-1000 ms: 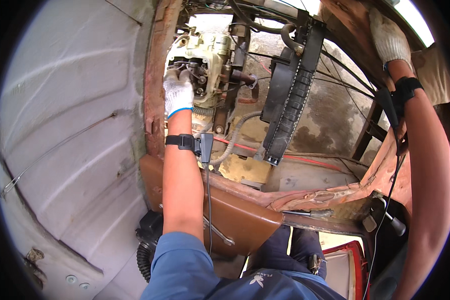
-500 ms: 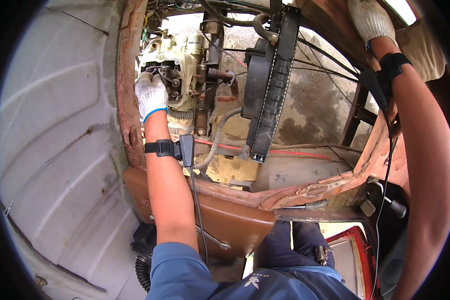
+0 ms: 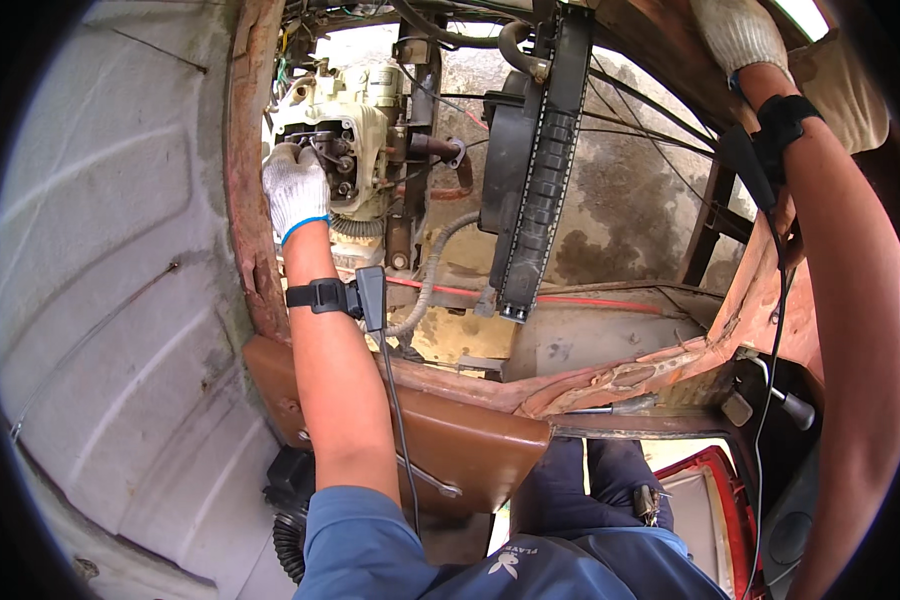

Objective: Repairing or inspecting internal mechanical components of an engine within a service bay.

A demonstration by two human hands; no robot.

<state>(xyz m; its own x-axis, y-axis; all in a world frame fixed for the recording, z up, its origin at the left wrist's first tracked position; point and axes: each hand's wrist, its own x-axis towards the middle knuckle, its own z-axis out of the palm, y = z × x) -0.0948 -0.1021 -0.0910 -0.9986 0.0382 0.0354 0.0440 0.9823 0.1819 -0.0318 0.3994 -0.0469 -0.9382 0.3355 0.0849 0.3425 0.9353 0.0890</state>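
Observation:
My left hand [image 3: 295,185], in a white knit glove with a blue cuff, reaches into the opened top of a cream-coloured engine [image 3: 368,95], among dark metal parts [image 3: 340,145]. Its fingertips are bent onto them; exactly what they grip is too small to make out. My right hand [image 3: 738,38], gloved too, rests high at the right against the rusty body frame [image 3: 660,25], near a beige cloth-like pad [image 3: 836,90]; its fingertips are hidden. Both forearms wear black straps with cabled devices.
A black radiator [image 3: 540,170] with hoses stands right of the engine. A grey moulded panel [image 3: 110,300] fills the left. Below are a brown padded panel [image 3: 480,460], a wrench [image 3: 430,478], a lever [image 3: 798,408], my legs and a red-rimmed part [image 3: 715,510]. A red tube [image 3: 610,303] crosses the bay.
The whole view has shifted, so the engine and radiator appear further left and slightly higher. My left hand stays in the engine's top and my right hand stays at the upper frame.

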